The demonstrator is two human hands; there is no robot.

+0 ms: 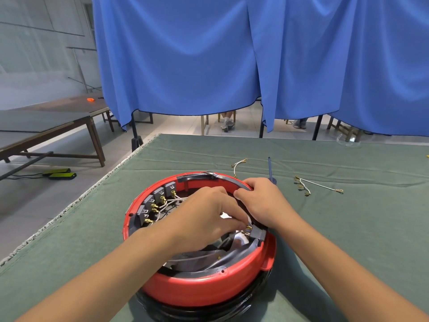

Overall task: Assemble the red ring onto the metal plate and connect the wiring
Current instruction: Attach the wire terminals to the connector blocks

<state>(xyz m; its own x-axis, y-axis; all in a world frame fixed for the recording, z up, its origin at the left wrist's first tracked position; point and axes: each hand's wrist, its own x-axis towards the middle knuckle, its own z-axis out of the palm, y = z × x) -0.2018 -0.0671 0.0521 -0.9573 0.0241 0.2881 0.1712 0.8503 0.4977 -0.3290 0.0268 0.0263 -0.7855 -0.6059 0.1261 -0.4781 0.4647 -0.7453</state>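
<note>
On the left inside wall of the red ring (199, 287), a row of grey terminal blocks (160, 194) already carries white leads with brass spade connectors (154, 206) pushed on, so that side looks wired. The ring itself sits on a black base (232, 307) near the front edge of the green-covered counter (348, 228); the metal plate is mostly hidden beneath the hands, with grey strips showing inside the ring.

The left hand (204, 219) reaches into the middle of the ring, fingers curled and pinching a brass connector (248, 227) at the grey terminal block (258, 232) on the right inner wall. The step appears to be seating this spade on its tab. To do it well, keep the connector in line with the tab and push straight, not at an angle, so the brass does not bend; grip the metal crimp, not the wire.

The right hand (262, 201) curls over the far right rim of the ring, gripping it. That bracing matters: the ring would likely shift under the push otherwise.

Further right on the counter lie a blue-handled screwdriver (271, 173) and two spare white wire leads (239, 166) (315, 185), well apart from the ring, probably for the remaining terminals.
</note>
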